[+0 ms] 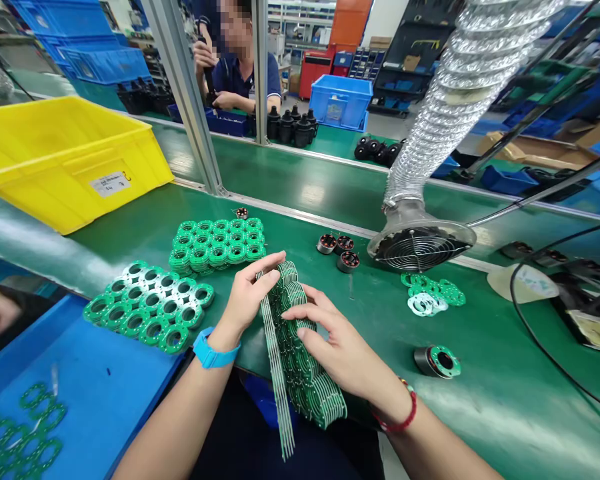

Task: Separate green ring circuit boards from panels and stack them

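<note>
Both hands on one stack of green ring-panel boards (300, 347), standing on edge at the near edge of the green table (505, 387). Left hand (253, 293) grasping the stack's top left side, fingers curled over it; right hand (330, 340) flat on the stack's face, fingers spread. Number of boards in the stack too dense to count. Two more panel piles (180, 280) lying flat to the left. Three copper-wound stators (337, 250) beyond, near one fan hood (420, 243). One yellow bin (65, 160) far left.
</note>
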Action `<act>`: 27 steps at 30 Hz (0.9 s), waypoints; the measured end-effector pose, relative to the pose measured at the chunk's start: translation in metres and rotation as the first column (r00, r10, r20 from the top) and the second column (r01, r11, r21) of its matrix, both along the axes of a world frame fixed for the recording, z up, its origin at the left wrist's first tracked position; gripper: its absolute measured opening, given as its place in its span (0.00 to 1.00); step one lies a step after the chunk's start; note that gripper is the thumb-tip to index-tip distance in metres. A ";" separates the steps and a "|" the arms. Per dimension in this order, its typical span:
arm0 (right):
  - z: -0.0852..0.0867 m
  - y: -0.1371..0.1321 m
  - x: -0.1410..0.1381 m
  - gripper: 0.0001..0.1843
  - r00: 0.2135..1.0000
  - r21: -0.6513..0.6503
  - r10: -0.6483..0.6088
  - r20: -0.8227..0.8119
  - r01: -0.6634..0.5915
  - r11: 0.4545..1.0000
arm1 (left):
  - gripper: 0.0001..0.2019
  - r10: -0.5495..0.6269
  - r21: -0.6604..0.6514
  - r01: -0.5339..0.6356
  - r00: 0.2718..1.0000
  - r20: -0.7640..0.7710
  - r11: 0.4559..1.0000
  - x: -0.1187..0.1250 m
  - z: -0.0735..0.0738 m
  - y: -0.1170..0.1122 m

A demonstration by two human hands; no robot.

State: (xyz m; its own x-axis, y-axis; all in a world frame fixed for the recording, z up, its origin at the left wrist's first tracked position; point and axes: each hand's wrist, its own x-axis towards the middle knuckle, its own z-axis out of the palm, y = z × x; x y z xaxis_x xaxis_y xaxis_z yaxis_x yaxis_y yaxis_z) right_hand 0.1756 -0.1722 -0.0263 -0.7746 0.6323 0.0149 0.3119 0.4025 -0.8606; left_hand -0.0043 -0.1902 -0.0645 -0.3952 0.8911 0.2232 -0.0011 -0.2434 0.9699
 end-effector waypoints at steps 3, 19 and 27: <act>0.003 -0.001 -0.001 0.12 0.998 0.055 -0.017 0.068 0.013 0.998 | 0.21 0.006 -0.001 -0.006 1.000 0.003 1.000 0.001 0.001 0.001; 0.007 -0.002 -0.007 0.16 0.989 0.032 -0.019 0.150 0.014 0.999 | 0.18 0.007 0.040 -0.008 1.000 0.006 0.999 0.003 -0.001 0.003; 0.008 -0.001 -0.004 0.12 0.995 -0.009 0.009 0.098 -0.009 1.000 | 0.19 -0.007 0.086 0.005 1.000 0.023 0.996 0.001 -0.009 0.004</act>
